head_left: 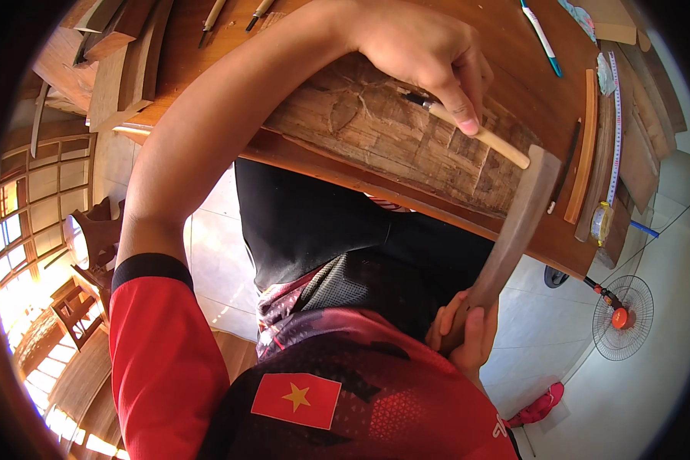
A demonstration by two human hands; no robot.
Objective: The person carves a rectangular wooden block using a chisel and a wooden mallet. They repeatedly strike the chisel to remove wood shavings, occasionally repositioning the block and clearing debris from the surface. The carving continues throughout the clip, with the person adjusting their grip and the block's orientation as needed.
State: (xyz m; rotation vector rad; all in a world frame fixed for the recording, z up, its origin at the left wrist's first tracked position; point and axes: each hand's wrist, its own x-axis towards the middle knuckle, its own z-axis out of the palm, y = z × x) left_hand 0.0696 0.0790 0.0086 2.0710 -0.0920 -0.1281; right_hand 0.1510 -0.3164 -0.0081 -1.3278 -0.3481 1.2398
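Observation:
My left hand [429,57] reaches across the top of the workbench and is closed on a wood chisel [504,147] with a pale round handle. The chisel lies slanted, its dark metal end to the left over a carved wooden board [391,142] with leaf-like relief. Low at the right, near my body, my right hand [468,333] is wrapped round the lower end of a long brown wooden bar [510,230]. The bar's upper end meets the butt of the chisel handle; whether they touch or only overlap in view I cannot tell.
Two more chisels [213,17] lie at the far left of the table [544,100]. A marker pen [543,38], wooden strips [583,146] and a tape measure [602,222] lie on the right. Wood planks [130,77] are stacked at left. A fan [621,318] stands at lower right.

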